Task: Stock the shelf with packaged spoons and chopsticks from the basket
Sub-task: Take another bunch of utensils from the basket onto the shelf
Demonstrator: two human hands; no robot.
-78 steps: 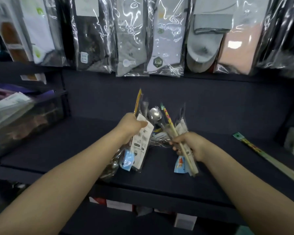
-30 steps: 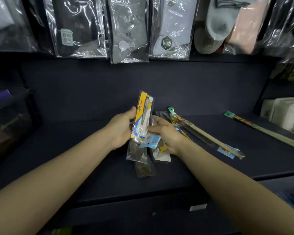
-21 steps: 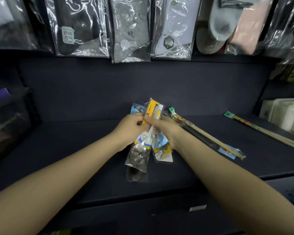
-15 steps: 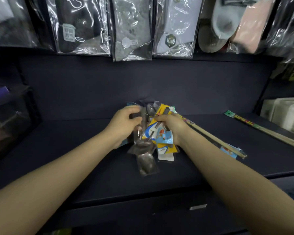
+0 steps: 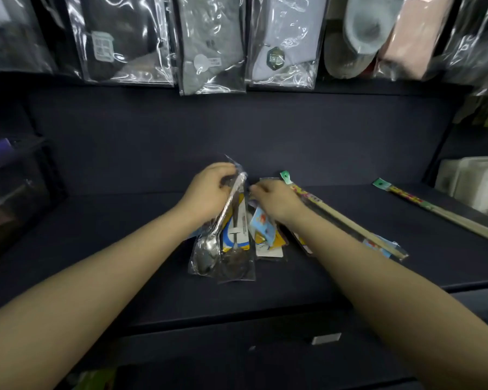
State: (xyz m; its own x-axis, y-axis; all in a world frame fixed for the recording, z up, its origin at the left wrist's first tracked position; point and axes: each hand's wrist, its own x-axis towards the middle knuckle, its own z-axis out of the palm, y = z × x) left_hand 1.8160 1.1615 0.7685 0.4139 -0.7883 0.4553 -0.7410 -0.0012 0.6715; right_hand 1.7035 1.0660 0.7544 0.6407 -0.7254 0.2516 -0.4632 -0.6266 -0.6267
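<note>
My left hand [image 5: 209, 194] grips the top of a clear-wrapped steel spoon [image 5: 209, 250] whose bowl hangs down toward me over the dark shelf [image 5: 124, 249]. My right hand [image 5: 276, 199] pinches the tops of the other spoon packs [image 5: 237, 243], which fan out with yellow, blue and white cards [image 5: 265, 232] showing. A packaged pair of chopsticks [image 5: 347, 223] with a green tag lies on the shelf just right of my right wrist. A second chopstick pack [image 5: 440, 211] lies farther right. No basket is in view.
Packaged socks [image 5: 212, 49] hang in a row above the shelf. A dark bin [image 5: 14, 192] stands at the left end. Pale stacked containers [image 5: 476, 184] sit at the right end. A white price tag [image 5: 326, 338] is on the shelf's front edge.
The chopstick pack that my right hand held now lies on the shelf. Both hands have been sorting the spoon bundle, and the left hand has drawn one clear-wrapped spoon away to the left.
</note>
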